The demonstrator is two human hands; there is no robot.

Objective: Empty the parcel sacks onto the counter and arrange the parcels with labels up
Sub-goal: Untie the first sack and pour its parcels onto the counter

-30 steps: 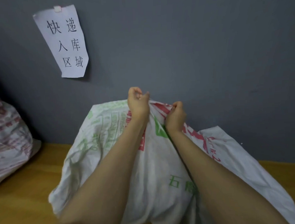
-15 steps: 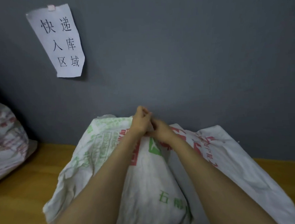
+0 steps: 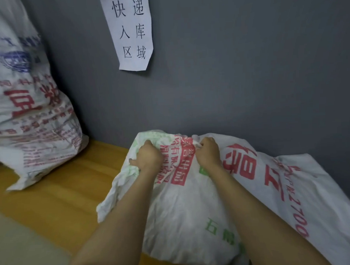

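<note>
Sack (image 3: 183, 212) lies lower centre on the desk (image 3: 58, 189). Left grip (image 3: 148, 155) and right grip (image 3: 208, 151) each clench its bunched top fabric. Risk: abrupt tipping may send parcels over the desk edge.

1. Your left hand (image 3: 148, 156) is clenched in a fist, knuckles up, gripping a bunch of the sack's (image 3: 185, 212) cloth near the back edge of the bench (image 3: 62, 197).
2. Your right hand (image 3: 208, 152) is clenched the same way just beside it, with a narrow strip of cloth between the two.
3. Your left forearm (image 3: 117, 215) and right forearm (image 3: 253, 209) are bare, reach forward, and draw closer together toward the hands.
4. Both wrists look roughly straight, with the backs of your hands facing you.
</note>
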